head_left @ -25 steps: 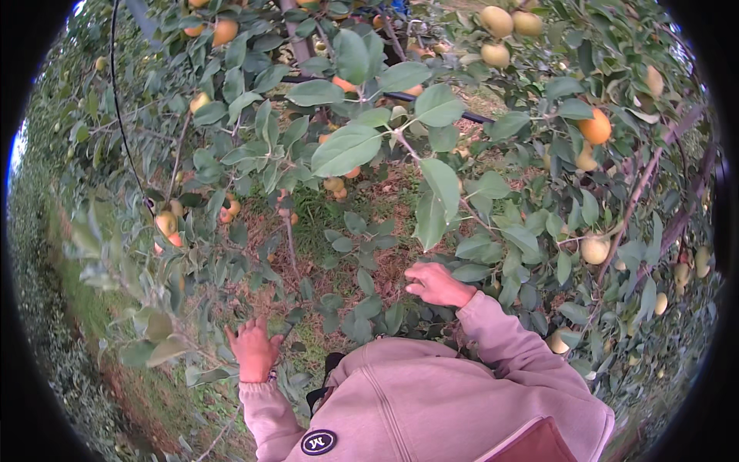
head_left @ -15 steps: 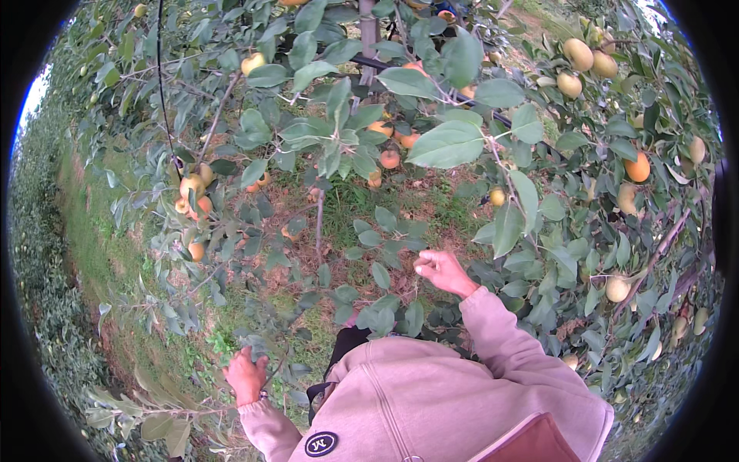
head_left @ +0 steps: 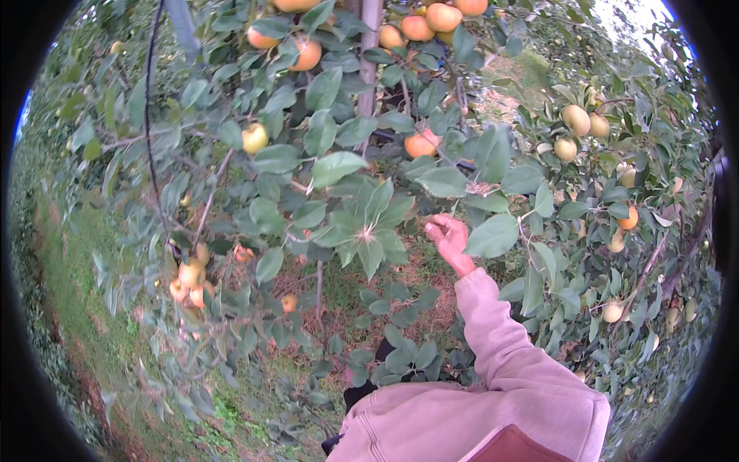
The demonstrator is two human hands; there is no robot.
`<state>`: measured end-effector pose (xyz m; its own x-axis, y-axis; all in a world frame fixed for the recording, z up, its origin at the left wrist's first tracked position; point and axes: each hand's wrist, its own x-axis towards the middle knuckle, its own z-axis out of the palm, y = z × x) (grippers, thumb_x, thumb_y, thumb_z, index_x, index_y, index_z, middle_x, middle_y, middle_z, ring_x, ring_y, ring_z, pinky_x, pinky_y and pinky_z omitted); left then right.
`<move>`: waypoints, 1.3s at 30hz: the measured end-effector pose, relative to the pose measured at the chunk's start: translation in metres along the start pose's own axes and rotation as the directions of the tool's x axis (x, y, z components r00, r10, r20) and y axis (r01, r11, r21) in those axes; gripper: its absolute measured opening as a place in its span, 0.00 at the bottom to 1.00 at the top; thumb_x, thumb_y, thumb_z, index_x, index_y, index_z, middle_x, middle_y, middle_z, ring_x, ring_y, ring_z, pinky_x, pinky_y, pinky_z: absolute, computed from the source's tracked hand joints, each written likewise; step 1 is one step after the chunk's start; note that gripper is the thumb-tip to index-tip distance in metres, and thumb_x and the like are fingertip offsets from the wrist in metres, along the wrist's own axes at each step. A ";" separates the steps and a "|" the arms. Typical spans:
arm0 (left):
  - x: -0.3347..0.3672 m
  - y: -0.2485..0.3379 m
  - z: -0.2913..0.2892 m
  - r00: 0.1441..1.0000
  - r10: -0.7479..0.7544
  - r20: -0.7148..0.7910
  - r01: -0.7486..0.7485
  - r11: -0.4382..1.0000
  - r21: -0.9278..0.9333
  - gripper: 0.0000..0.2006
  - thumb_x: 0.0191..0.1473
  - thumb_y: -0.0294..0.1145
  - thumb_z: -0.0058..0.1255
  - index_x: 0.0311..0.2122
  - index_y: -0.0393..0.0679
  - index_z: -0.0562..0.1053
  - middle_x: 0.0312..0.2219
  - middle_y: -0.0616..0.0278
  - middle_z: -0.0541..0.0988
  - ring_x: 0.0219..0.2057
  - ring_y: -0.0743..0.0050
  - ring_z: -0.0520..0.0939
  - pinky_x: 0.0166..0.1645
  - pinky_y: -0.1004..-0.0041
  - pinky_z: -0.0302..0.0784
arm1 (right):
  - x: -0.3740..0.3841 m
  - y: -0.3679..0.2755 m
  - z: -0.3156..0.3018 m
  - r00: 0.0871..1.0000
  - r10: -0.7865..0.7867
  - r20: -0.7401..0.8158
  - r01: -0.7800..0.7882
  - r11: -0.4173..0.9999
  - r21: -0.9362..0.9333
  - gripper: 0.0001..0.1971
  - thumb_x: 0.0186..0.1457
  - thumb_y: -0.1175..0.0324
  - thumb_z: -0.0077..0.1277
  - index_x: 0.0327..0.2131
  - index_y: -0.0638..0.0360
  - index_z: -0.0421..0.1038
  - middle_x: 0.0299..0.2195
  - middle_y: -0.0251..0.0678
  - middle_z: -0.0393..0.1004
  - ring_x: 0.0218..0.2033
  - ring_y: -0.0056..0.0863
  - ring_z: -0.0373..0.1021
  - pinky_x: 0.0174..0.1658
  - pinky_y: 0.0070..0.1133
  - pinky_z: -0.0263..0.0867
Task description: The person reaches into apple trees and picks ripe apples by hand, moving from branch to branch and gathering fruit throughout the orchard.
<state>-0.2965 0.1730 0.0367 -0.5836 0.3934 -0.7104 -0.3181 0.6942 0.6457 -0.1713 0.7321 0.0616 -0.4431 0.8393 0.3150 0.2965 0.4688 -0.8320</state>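
My right hand (head_left: 449, 240) reaches up into the apple tree in front of me, palm side to the left. Its fingers are loosely bent and open, and I see nothing in them. Leaves (head_left: 493, 235) stand close by its right side, and a leafy shoot tip (head_left: 369, 231) lies to its left. Above the hand hangs an orange-red apple (head_left: 422, 143), partly covered by leaves, apart from the fingers. Several more orange apples (head_left: 443, 17) cluster higher up beside the post. My left hand is out of view.
A wooden post (head_left: 370, 61) rises behind the branches, and a thin black line (head_left: 151, 115) hangs at left. Yellowish apples (head_left: 192, 272) hang at left, others (head_left: 576, 120) at right. A grassy strip (head_left: 77, 285) runs along the left.
My right hand has risen toward the higher apples, its fingers reaching farther out. My left hand has dropped out of the picture. The view has tilted up, showing more apples at the top.
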 end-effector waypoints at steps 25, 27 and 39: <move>0.127 0.343 0.126 0.543 0.375 0.752 -0.619 0.784 0.056 0.17 0.60 0.34 0.52 0.51 0.36 0.72 0.40 0.59 0.79 0.41 0.74 0.77 0.48 0.74 0.72 | -0.048 -0.091 -0.290 0.523 0.209 -0.826 0.691 0.463 0.555 0.21 0.65 0.52 0.39 0.51 0.59 0.61 0.58 0.49 0.61 0.59 0.44 0.59 0.62 0.41 0.57; 0.137 0.338 0.119 0.543 0.390 0.744 -0.574 0.819 -0.011 0.17 0.60 0.34 0.52 0.51 0.36 0.72 0.41 0.58 0.79 0.42 0.75 0.77 0.49 0.74 0.72 | -0.044 -0.099 -0.295 0.540 0.201 -0.817 0.749 0.328 0.575 0.22 0.65 0.49 0.38 0.51 0.57 0.62 0.59 0.49 0.59 0.60 0.46 0.57 0.61 0.42 0.57; 0.142 0.319 0.087 0.518 0.439 0.734 -0.655 0.755 0.010 0.16 0.54 0.18 0.52 0.49 0.36 0.73 0.41 0.60 0.77 0.43 0.74 0.76 0.49 0.75 0.72 | -0.059 -0.125 -0.285 0.602 0.008 -0.798 0.798 0.017 0.602 0.25 0.63 0.43 0.37 0.44 0.54 0.72 0.58 0.47 0.63 0.61 0.53 0.55 0.59 0.54 0.54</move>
<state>-0.4164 0.5025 0.1171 0.1065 0.9512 -0.2897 0.1495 0.2727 0.9504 0.0587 0.7021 0.2767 0.4108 0.7288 0.5478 -0.8581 0.5121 -0.0378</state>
